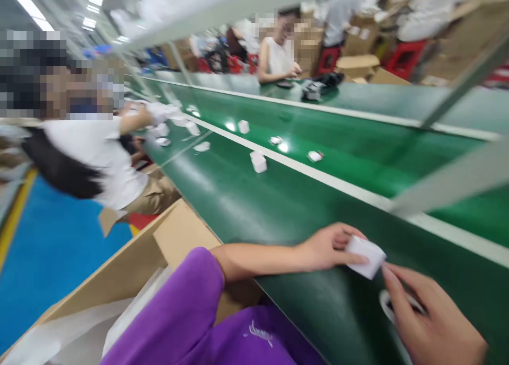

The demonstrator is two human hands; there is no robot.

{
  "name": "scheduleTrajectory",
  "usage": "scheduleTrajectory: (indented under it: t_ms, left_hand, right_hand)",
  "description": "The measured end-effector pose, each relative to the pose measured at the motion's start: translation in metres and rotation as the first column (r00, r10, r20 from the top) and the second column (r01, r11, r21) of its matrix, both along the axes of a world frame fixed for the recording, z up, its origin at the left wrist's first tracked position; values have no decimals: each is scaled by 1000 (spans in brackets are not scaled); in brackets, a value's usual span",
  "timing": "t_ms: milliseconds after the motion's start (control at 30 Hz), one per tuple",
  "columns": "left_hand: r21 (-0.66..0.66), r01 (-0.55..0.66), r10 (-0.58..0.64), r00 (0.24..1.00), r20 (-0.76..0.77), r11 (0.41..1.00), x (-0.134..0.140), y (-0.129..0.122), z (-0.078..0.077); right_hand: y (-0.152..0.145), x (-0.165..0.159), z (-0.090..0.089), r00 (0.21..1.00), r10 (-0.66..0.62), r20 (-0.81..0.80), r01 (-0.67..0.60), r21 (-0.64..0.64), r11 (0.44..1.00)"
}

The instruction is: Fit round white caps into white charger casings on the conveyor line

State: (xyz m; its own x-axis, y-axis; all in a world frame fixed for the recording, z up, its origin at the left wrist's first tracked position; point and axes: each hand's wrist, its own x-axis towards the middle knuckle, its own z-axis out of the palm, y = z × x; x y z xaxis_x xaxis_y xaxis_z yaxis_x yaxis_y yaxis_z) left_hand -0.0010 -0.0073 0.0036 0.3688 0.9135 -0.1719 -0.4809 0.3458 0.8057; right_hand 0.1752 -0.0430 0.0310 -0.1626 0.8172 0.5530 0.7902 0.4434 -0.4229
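Observation:
Low over the green bench, my left hand [328, 248] grips a small white box [366, 256], thumb on the near face and fingers behind. At the box's right corner is my right hand [431, 312], thumb and forefinger drawn together in a pinch. Blur hides whether those fingertips hold anything or only touch the corner. Partly behind the right hand lies a round white ring-shaped thing [386, 304], perhaps a roll, with a dark middle. Another white box [258, 162] stands farther up the bench, well away from both hands.
A green conveyor belt [350, 169] behind a pale rail [318, 175] carries several small white pieces. A slanted post [457, 179] rises at right. An open cardboard carton [131, 264] with white sheets sits at my left. One co-worker [103, 158] sits left, another [278, 58] across.

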Motion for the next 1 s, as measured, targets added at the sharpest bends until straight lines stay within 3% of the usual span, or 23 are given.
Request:
scheduleTrajectory:
  t_ms: [133,367,667,1000]
  left_hand:
    - [32,6,-7,1000,1,999,1,-3,1]
    - [229,59,-43,996,-78,972,2,-3,-9]
    - [505,29,106,966,-236,862,2,-4,-15]
    - [608,17,221,923,-315,793,6,-13,-17]
  right_hand:
    - [-6,-15,13,998,59,-36,-57,52,997]
    - [-5,-11,5,994,4,-113,1,48,999]
    - [-5,-11,-1,1000,-16,-19,19,172,985]
    - [-6,-15,-4,995,-64,80,41,261,964]
